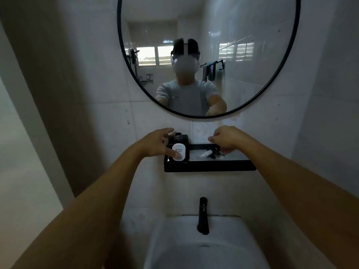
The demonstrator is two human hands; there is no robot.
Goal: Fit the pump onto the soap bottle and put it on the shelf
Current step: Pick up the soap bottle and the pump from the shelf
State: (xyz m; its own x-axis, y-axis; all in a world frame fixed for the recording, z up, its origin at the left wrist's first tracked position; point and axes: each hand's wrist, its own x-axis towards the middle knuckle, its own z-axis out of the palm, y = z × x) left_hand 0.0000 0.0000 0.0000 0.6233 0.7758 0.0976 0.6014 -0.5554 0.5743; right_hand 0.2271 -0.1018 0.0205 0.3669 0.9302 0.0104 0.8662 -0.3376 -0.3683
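A black square soap bottle (181, 141) with a white "HAND SOAP" label stands at the left end of the black wall shelf (209, 167). Its threaded neck is bare, with no pump on it. My left hand (157, 144) wraps around the bottle's left side, thumb across the label. The pump (210, 153), white tube and black head, lies on the shelf tray to the right of the bottle. My right hand (226, 139) is over the pump with fingers curled down onto it; whether the pump is gripped is unclear.
A round black-framed mirror (208, 55) hangs on the tiled wall just above the shelf. Below the shelf stand a black faucet (203, 216) and a white sink basin (204, 249). A wall corner runs down the left side.
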